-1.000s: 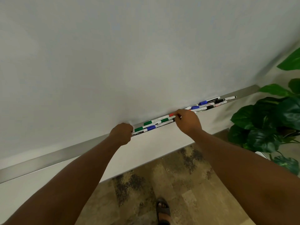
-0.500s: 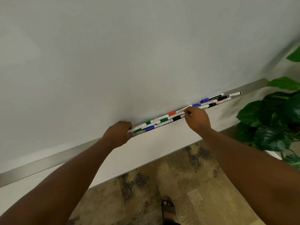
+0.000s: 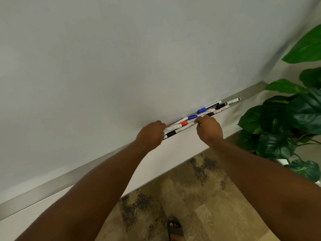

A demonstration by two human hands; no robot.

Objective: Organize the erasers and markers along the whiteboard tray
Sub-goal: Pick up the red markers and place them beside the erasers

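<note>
Gathering markers (image 3: 184, 122) on tray (image 3: 52, 185), two hands, left hand (image 3: 150, 135), right hand (image 3: 209, 128)

Markers (image 3: 199, 117) bear print — none legible.

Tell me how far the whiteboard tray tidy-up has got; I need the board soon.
Done: the markers lie gathered lengthwise on the tray, though overlapping. In hand: the left hand is at the bundle's near end and the right hand at its middle; neither grip is clear. Left: straightening the far markers. No eraser is in view.
</note>
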